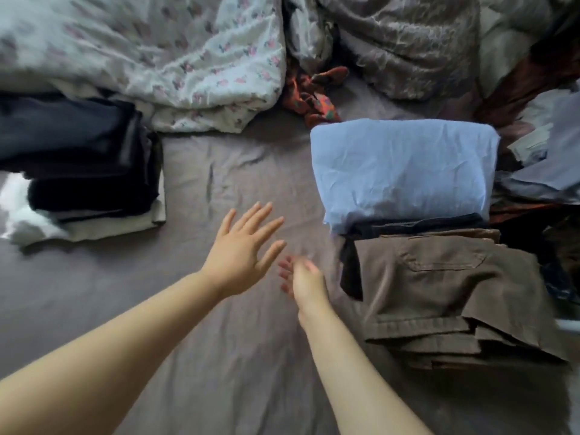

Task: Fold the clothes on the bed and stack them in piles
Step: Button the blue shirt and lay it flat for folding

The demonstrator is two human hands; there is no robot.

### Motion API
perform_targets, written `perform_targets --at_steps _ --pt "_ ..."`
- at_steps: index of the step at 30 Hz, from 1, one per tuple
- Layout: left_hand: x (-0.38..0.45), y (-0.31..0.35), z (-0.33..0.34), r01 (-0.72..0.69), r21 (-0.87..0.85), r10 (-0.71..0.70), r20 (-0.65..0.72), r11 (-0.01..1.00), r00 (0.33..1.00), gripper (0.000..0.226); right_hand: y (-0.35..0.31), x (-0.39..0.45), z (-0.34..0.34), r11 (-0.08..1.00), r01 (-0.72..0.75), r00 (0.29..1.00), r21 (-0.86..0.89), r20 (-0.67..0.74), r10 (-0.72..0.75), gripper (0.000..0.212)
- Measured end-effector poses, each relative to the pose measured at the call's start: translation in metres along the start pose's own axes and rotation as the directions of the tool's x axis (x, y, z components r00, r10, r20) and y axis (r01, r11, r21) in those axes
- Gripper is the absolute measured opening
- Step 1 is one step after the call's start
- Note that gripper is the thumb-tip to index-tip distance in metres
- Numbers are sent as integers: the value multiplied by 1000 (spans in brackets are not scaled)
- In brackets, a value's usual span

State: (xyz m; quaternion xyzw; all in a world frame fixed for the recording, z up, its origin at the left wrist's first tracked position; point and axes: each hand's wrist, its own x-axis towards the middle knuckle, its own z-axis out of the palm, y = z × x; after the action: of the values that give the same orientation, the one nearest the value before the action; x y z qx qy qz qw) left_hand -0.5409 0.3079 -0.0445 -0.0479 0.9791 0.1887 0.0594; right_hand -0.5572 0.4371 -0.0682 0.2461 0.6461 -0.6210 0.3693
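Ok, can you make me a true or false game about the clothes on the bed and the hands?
1. Both hands hold nothing. True: the left hand and the right hand are empty.
2. The light blue folded cloth sits on the floor. False: it sits on a stack on the bed.
3. Brown trousers lie folded at the right. True.
4. The dark pile is at the right. False: it is at the left.

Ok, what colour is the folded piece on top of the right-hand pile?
Light blue, plain with no pattern, seen best in the head view, the only view.
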Motion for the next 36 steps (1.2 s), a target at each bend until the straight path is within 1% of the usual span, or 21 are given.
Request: perform_targets --at_steps 1,3,6,9,11,15,17,18,20,21,22,23,24,25,26,27,28,30,33,35,36 --pt "-10 -29 -12 76 32 -74 -40 997 996 80 -9 4 17 1000 -1 1000 9 8 1 22" --pt "-28 -82 -34 225 95 -215 -107 970 971 71 -29 8 65 999 0 995 -52 98 5 24" --pt "-46 -143 -63 397 143 -376 -156 907 914 57 -38 19 130 997 -15 977 -72 210 30 47" --pt "-52 -194 -88 498 144 -472 -179 855 863 60 -60 26 178 990 19 961 -139 274 20 66" --pt "-52 -224 -101 554 134 -523 -212 821 826 63 -72 39 201 989 15 953 -148 300 30 75" --pt "-29 -277 -138 626 127 -572 -300 769 763 68 -85 80 234 984 -18 951 -176 302 71 89" --pt "-9 -295 -154 655 54 -623 -257 754 739 72 -87 105 250 985 -34 952 -172 293 84 94" --pt "0 -302 -158 667 -24 -657 -196 745 728 75 -88 115 257 983 -41 952 -177 292 92 97" --pt "9 -312 -152 678 -264 -711 -44 686 702 77 -89 130 272 979 -41 937 -198 332 106 105" --pt "9 -316 -145 676 -352 -720 7 648 694 76 -89 135 279 978 -36 924 -206 365 111 108" --pt "8 -321 -137 669 -381 -719 15 638 695 76 -89 136 286 975 -22 913 -222 394 110 105" --pt "7 -325 -131 659 -374 -710 3 652 704 78 -90 136 296 971 6 900 -241 424 99 94" --pt "6 -328 -127 650 -358 -701 -16 670 713 79 -93 134 306 962 29 874 -272 474 107 80" --pt "5 -329 -125 646 -338 -693 -29 685 720 80 -95 130 316 953 59 829 -299 546 120 72" --pt "4 -330 -124 648 -329 -692 -26 687 721 81 -98 124 326 933 109 792 -343 597 127 72" --pt "3 -331 -122 648 -335 -690 -9 684 724 82 -98 122 334 913 138 779 -384 611 139 78" --pt "3 -332 -121 645 -346 -685 10 681 729 83 -99 120 338 891 147 780 -429 605 162 82" --pt "-1 -331 -117 628 -361 -665 28 689 746 83 -97 122 341 877 127 787 -464 585 195 80" --pt "-16 -322 -119 580 -434 -638 15 690 770 75 -90 106 334 877 90 820 -471 534 203 66" --pt "-29 -308 -120 558 -405 -614 -9 724 789 69 -82 92 320 893 61 832 -447 516 202 54" --pt "-36 -298 -117 545 -392 -598 -17 741 801 68 -73 87 310 906 34 841 -422 501 201 52"
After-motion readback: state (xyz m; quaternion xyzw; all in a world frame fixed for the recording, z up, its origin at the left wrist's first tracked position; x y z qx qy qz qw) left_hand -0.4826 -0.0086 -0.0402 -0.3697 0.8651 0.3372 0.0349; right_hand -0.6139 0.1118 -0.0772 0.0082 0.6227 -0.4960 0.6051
